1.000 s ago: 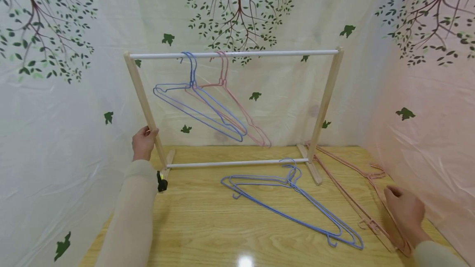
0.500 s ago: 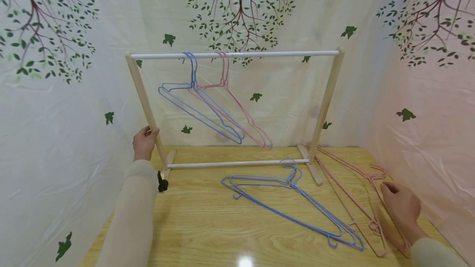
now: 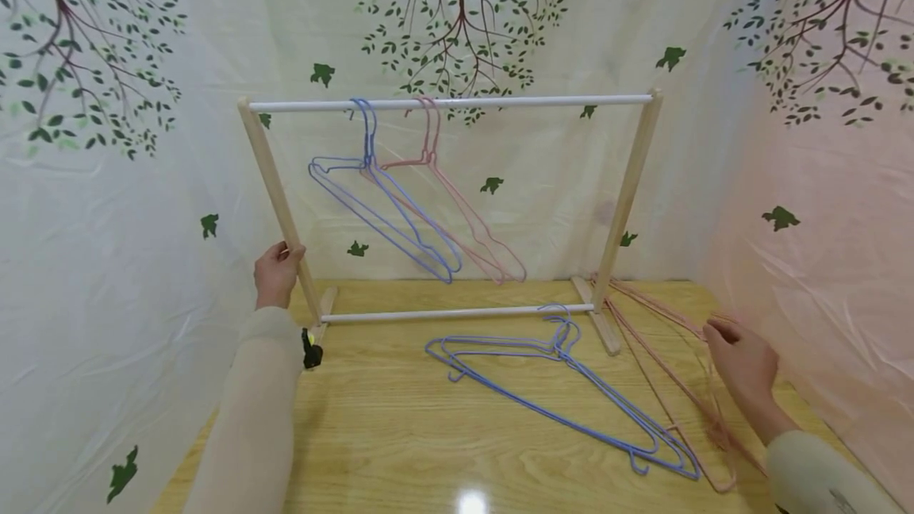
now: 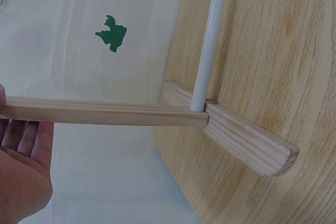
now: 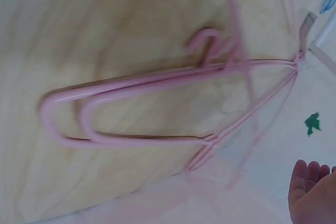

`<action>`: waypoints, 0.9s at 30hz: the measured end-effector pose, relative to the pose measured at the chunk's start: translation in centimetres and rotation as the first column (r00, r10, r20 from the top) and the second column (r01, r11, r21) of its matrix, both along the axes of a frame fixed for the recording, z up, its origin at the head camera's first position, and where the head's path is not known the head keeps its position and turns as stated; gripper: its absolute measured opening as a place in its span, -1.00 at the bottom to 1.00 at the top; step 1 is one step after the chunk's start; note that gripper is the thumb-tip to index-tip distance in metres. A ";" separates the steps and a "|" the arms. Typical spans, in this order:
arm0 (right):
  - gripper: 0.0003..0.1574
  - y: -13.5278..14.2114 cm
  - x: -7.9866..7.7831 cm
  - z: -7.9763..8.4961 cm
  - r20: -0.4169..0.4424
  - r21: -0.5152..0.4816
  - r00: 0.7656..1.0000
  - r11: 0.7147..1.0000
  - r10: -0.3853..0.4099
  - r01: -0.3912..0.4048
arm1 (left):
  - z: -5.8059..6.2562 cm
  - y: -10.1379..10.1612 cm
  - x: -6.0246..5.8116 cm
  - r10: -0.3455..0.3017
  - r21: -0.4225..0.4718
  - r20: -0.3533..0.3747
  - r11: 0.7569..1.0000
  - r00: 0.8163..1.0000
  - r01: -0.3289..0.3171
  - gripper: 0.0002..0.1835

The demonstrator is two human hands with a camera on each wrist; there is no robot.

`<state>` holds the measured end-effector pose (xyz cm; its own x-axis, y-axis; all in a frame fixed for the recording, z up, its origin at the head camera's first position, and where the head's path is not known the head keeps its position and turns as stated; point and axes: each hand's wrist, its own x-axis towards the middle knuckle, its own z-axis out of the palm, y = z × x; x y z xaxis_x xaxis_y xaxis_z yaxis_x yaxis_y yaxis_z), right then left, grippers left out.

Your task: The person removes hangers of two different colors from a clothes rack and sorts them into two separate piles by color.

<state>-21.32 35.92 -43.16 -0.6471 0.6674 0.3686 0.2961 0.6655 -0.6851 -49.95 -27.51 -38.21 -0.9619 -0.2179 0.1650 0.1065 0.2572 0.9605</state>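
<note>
My left hand (image 3: 277,274) grips the left wooden post (image 3: 267,169) of a small clothes rack; in the left wrist view its fingers (image 4: 43,142) show below the post. At the right, my right hand (image 3: 744,367) pinches a pink clothes hanger (image 3: 723,490) near its hook, raised at a slant. That hanger appears as a blurred strand in the right wrist view, crossing other pink hangers (image 5: 142,81) on the table. Two blue hangers (image 3: 500,395) lie stacked in front of the rack. From its white top rail (image 3: 528,102) hang blue hangers (image 3: 369,133) and pink hangers (image 3: 431,129).
The rack's right post (image 3: 628,181) and its foot (image 3: 605,327) stand close to the pink hangers. A white lower bar (image 3: 443,314) joins the posts near the wooden table (image 3: 385,435). Pale sheeting (image 3: 557,205) with leaf prints encloses the back and sides.
My right hand has moved left and slightly up, drawing one pink hanger away from the others. The hanging hangers have swung a little. My left hand has stayed on the post.
</note>
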 end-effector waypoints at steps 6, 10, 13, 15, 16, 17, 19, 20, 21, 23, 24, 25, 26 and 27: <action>-0.49 -2.6 -1.5 2.1 -0.068 -0.058 0.995 0.995 0.071 -0.075 | -0.1 0.0 0.0 -0.003 -0.007 0.001 1.000 1.000 0.003 -0.46; -0.51 -5.0 -3.1 3.7 -0.114 -0.050 0.984 0.988 0.138 -0.145 | -0.1 0.0 -0.1 0.003 -0.006 -0.001 1.000 1.000 -0.003 -0.46; -0.52 -7.0 -4.6 5.2 -0.136 -0.038 0.973 0.981 0.186 -0.193 | -0.1 0.0 -0.1 0.002 -0.004 -0.007 1.000 1.000 -0.002 -0.46; -0.57 -8.5 -5.7 6.0 -0.162 -0.036 0.965 0.976 0.207 -0.215 | -0.1 0.0 -0.2 0.002 -0.006 -0.015 1.000 1.000 -0.002 -0.47; -0.59 -9.2 -6.3 6.5 -0.181 -0.036 0.959 0.973 0.219 -0.229 | -0.1 0.0 -0.2 0.003 -0.006 -0.019 1.000 1.000 -0.003 -0.47; -0.61 -9.9 -6.8 6.9 -0.193 -0.032 0.953 0.969 0.234 -0.245 | -0.1 0.0 -0.2 0.004 -0.007 -0.021 1.000 1.000 -0.004 -0.47; -0.64 -11.2 -7.9 7.7 -0.221 -0.030 0.939 0.960 0.265 -0.278 | -0.1 0.0 -0.2 0.007 -0.008 -0.028 1.000 1.000 -0.007 -0.48; -0.64 -11.9 -8.4 8.1 -0.224 -0.029 0.932 0.954 0.284 -0.298 | -0.1 0.0 -0.2 0.007 -0.007 -0.030 1.000 1.000 -0.007 -0.48; -0.63 -12.5 -8.8 8.5 -0.229 -0.026 0.925 0.948 0.304 -0.318 | -0.2 -0.1 -0.3 0.007 -0.005 -0.030 1.000 1.000 -0.007 -0.48; -0.61 -13.8 -9.7 9.3 -0.223 -0.020 0.912 0.934 0.345 -0.358 | -0.2 -0.1 -0.4 0.005 0.001 -0.028 1.000 1.000 -0.005 -0.48; -0.59 -14.4 -10.0 9.8 -0.217 -0.019 0.905 0.925 0.366 -0.379 | -0.2 -0.1 -0.4 0.004 0.002 -0.027 1.000 1.000 -0.004 -0.48; -0.58 -15.1 -10.5 10.2 -0.214 -0.016 0.898 0.917 0.385 -0.398 | -0.3 -0.1 -0.5 0.003 0.005 -0.026 1.000 1.000 -0.003 -0.48; -0.58 -15.7 -10.9 10.5 -0.211 -0.014 0.890 0.909 0.404 -0.416 | -0.3 -0.1 -0.5 0.000 0.005 -0.023 1.000 1.000 0.000 -0.48; -0.58 -16.3 -11.3 10.9 -0.212 -0.016 0.882 0.900 0.422 -0.435 | -0.2 -0.1 -0.5 -0.002 0.006 -0.021 1.000 1.000 0.002 -0.48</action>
